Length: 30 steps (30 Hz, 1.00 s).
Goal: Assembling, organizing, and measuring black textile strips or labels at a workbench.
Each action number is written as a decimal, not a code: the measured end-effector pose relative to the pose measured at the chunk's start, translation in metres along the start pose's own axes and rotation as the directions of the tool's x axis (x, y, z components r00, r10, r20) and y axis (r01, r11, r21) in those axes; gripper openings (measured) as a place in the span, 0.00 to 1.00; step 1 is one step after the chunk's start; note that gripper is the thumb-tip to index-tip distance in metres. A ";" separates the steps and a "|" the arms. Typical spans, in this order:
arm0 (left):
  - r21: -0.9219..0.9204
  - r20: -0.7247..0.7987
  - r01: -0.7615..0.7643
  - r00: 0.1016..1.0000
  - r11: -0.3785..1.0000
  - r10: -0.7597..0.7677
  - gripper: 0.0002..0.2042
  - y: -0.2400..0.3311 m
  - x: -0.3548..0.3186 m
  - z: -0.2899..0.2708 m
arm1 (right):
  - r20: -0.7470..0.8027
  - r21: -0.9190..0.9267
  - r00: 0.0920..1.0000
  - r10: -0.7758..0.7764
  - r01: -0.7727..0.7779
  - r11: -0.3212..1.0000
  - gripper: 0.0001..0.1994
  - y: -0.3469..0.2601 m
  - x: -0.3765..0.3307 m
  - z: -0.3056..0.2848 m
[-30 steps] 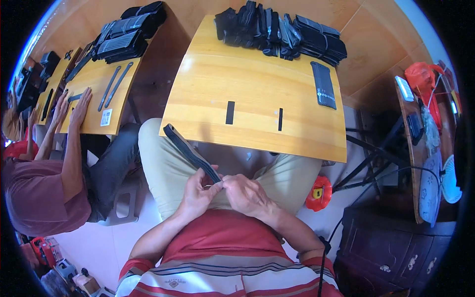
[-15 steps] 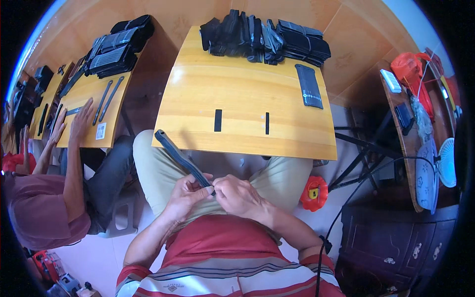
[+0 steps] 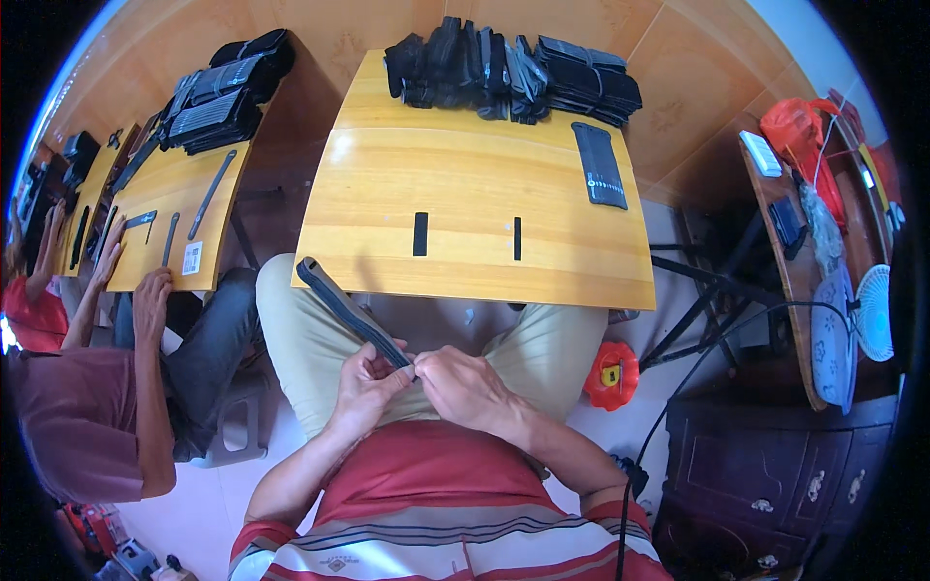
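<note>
A long, narrow strip of black fabric [image 3: 341, 308] slants up and left from my lap, its far end near the table's front edge. My left hand [image 3: 364, 389] is closed round its lower part, thumb on top. At the lower tip my right hand [image 3: 459, 387] is closed, fingers pinched against the fabric; exactly what they grip there is hidden. Both hands are close together over my lap, before the wooden table [image 3: 378, 174]. On the tabletop lie a wider short black strip [image 3: 420, 234], a thinner one [image 3: 517, 238] and a flat black fabric piece [image 3: 600, 165] with light print.
Black fabric pieces [image 3: 455, 68] and a tied bundle [image 3: 586, 82] are heaped along the table's back. At left, a co-worker's hand [image 3: 152, 295] touches a strip on another table [image 3: 184, 218]. A red dish [image 3: 610, 376] sits on the floor; a black cable [image 3: 668, 412] hangs at right.
My hands and the fabric strip stay almost in place. The co-worker's nearer hand has moved toward the near table edge, and one strip there now lies closer to that edge.
</note>
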State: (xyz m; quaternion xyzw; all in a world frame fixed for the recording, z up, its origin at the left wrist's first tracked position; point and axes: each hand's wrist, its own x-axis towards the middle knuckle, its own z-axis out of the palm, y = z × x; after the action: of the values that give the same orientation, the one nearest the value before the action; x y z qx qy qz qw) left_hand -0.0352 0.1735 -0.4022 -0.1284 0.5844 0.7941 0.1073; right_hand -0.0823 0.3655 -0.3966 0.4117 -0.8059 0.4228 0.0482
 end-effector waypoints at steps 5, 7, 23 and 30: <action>0.071 0.032 -0.015 0.999 0.997 0.013 0.18 0.003 -0.003 -0.002 | 0.050 -0.043 0.997 -0.059 0.061 0.997 0.09 0.001 0.002 0.001; 0.073 0.068 0.015 0.997 0.997 -0.020 0.18 0.007 -0.004 -0.003 | 0.019 0.020 0.994 -0.103 0.103 0.994 0.09 0.005 0.002 0.001; -0.179 0.076 0.077 0.995 0.981 -0.065 0.17 0.012 -0.005 -0.002 | -0.153 0.100 0.988 -0.030 0.045 0.994 0.15 0.003 0.003 0.008; -0.230 0.041 0.056 0.998 0.972 -0.048 0.15 0.009 -0.006 0.004 | -0.067 0.089 0.996 0.059 -0.053 0.995 0.13 -0.003 0.003 0.006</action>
State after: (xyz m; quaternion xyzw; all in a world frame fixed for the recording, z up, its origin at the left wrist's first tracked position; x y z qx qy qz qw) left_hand -0.0329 0.1743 -0.3907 -0.1415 0.4825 0.8556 0.1227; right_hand -0.0809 0.3581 -0.3976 0.3759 -0.7955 0.4730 0.0462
